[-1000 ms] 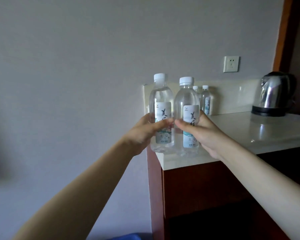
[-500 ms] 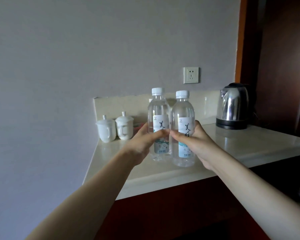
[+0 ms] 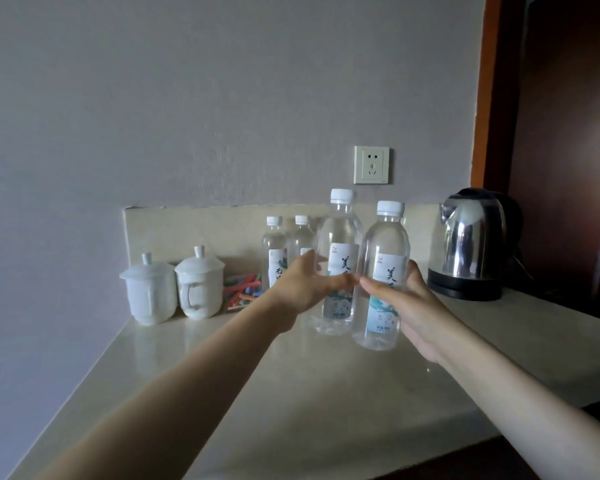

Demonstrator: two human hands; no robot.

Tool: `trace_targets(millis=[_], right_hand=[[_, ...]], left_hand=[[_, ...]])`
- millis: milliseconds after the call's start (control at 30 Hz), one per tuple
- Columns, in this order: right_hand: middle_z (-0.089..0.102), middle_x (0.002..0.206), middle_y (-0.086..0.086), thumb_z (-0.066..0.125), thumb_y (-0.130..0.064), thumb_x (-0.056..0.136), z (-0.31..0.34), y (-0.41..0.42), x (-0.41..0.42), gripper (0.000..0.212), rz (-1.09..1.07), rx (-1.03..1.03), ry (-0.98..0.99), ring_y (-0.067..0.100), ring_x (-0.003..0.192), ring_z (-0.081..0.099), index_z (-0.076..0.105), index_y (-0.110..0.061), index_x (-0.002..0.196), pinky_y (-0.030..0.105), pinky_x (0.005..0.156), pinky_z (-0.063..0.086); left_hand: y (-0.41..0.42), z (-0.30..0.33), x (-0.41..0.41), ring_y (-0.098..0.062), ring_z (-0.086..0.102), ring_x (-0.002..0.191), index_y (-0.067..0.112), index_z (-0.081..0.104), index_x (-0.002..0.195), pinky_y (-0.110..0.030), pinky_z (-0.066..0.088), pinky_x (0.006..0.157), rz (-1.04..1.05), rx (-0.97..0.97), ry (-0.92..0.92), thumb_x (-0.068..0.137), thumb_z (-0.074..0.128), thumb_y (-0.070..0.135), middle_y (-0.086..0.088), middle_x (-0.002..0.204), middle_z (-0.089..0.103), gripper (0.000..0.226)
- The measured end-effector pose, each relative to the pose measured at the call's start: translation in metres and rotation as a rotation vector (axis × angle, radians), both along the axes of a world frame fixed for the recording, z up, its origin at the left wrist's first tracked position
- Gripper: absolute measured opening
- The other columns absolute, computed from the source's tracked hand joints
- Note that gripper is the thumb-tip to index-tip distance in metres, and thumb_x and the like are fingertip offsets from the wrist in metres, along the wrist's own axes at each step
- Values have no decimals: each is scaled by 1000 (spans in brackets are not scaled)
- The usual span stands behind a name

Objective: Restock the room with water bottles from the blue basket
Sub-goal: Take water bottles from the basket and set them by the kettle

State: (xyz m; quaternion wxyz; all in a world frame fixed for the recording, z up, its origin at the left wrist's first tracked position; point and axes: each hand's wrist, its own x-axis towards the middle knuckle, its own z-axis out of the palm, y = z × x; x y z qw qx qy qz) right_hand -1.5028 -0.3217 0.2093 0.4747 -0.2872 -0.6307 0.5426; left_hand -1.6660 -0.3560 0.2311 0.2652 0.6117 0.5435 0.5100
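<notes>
I carry two clear water bottles with white caps over the beige countertop [image 3: 291, 393]. My left hand [image 3: 305, 287] grips the left bottle [image 3: 338, 237] around its label. My right hand [image 3: 406, 306] grips the right bottle [image 3: 385, 244] the same way, and the two bottles stand upright side by side, nearly touching. Whether their bases rest on the counter I cannot tell. Two more small water bottles [image 3: 274, 247] stand against the backsplash behind my left hand. The blue basket is out of view.
Two white lidded cups [image 3: 174, 285] stand at the back left. Colourful sachets [image 3: 241, 294] lie beside them. A steel kettle [image 3: 471, 244] sits at the back right under a wall socket [image 3: 371, 165]. A dark wooden door frame [image 3: 482, 98] bounds the right side.
Both hands have carried the bottles forward over the countertop toward the back. My view has moved closer, and the cups, sachets and two standing bottles now show.
</notes>
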Motion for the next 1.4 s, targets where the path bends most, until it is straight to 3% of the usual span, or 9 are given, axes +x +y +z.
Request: trace_targets(millis=[133,200,467,700,800,933,1000,1300,1400], right_hand=[[66,111,2,75,-18,75,-7,49,-9,59,-22,-67,-30,17,100,64,43,-24,124,39,91,48],[68,109,2,78,-18,71,-12,73,-12,60,-35,-69,-56,18,99,66,46,-23,122,39,90,49],[67,98,-3,78,-16,73,-21,156,-37,43,-36,11,-127,11,87,65,52,-21,107,27,67,49],[62,88,-3,76,-10,74,-24,215,-68,35,60,17,-100,9,75,60,49,-24,93,23,57,44],[65,95,1,79,-10,71,-27,231,-79,45,104,23,-95,13,83,64,51,-22,103,28,66,51],[56,123,9,85,-49,43,-34,241,-92,92,9,148,-211,25,109,59,46,-26,123,47,93,51],[45,135,9,88,-40,50,-32,240,-93,105,-2,181,-224,25,118,51,32,-23,137,46,99,47],[28,148,4,82,-24,68,-30,236,-101,100,61,190,-207,22,135,32,18,-20,145,34,106,34],[32,145,4,84,-26,65,-30,235,-101,100,54,195,-203,22,132,36,20,-22,143,43,107,39]], left_hand=[[46,-6,-9,-9,61,87,15,53,102,-20,47,71,44,-75,14,78,74,31,4,94,63,36],[65,-12,-13,-1,63,77,14,56,104,-13,46,62,41,-76,26,78,75,28,5,91,66,35],[96,-31,-36,-8,69,80,19,63,95,-20,53,70,222,-91,0,73,79,26,3,87,72,28],[89,-22,-51,6,67,61,21,62,92,-7,48,50,342,-46,-82,76,75,13,10,74,72,21],[84,-21,-52,3,69,65,23,62,90,-11,50,52,395,-29,-87,76,75,13,10,74,73,21],[81,-21,-50,-11,71,83,17,63,102,-23,54,67,438,-19,-70,72,76,20,-1,92,73,32],[81,-22,-47,-13,71,85,15,63,104,-25,54,70,448,-12,-79,72,76,20,-2,93,73,35],[80,-22,-48,-19,71,90,17,63,107,-35,57,75,484,-3,-75,70,78,24,-5,98,74,41],[79,-19,-51,-21,70,93,15,64,107,-36,57,77,495,22,-70,66,80,26,-5,99,74,45]])
